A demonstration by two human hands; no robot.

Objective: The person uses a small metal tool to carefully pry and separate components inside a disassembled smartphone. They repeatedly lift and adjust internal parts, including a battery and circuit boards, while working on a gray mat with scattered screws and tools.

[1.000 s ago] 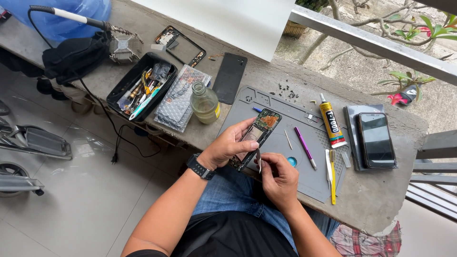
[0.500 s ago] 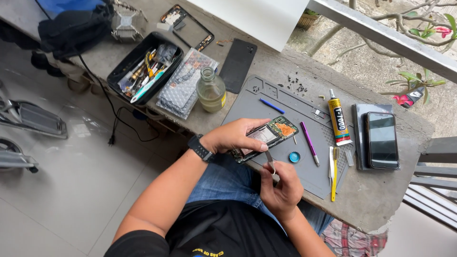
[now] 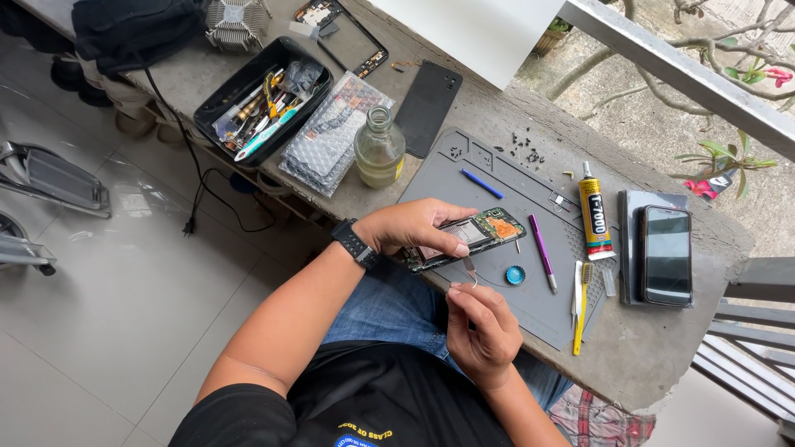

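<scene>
Two hands at work in the head view, w/ an opened phone [image 3: 468,238] between them. Your left hand [image 3: 418,229] is clamped on that phone: fingers wrapped over its near half, thumb along the lower edge, holding it tilted just above the grey repair mat [image 3: 530,207], circuit board and orange patch facing up. Black watch [image 3: 354,244] on that wrist. Your right hand [image 3: 484,331] sits just below the phone, apart from the left, fingers pinched shut on a thin metal tool [image 3: 470,269], prob. tweezers; its tip touches or nearly touches the phone's lower edge, can't tell which.

Rest of the mat, right of the phone: blue bottle cap [image 3: 515,275] near the tool tip, purple pen-like tool [image 3: 543,252], blue one [image 3: 481,183] further up, glue tube [image 3: 594,217], yellow brush [image 3: 581,306] at the mat's right edge. Intact phone [image 3: 667,254] lies screen-up on a grey case, well apart to the right.

Left of the mat on the concrete bench [image 3: 662,364]: glass bottle [image 3: 379,151] w/ yellowish liquid, bubble-wrap bags [image 3: 327,136], black tool tray [image 3: 261,99] full of screwdrivers etc., black back cover [image 3: 426,106], phone frame [image 3: 344,33].
</scene>
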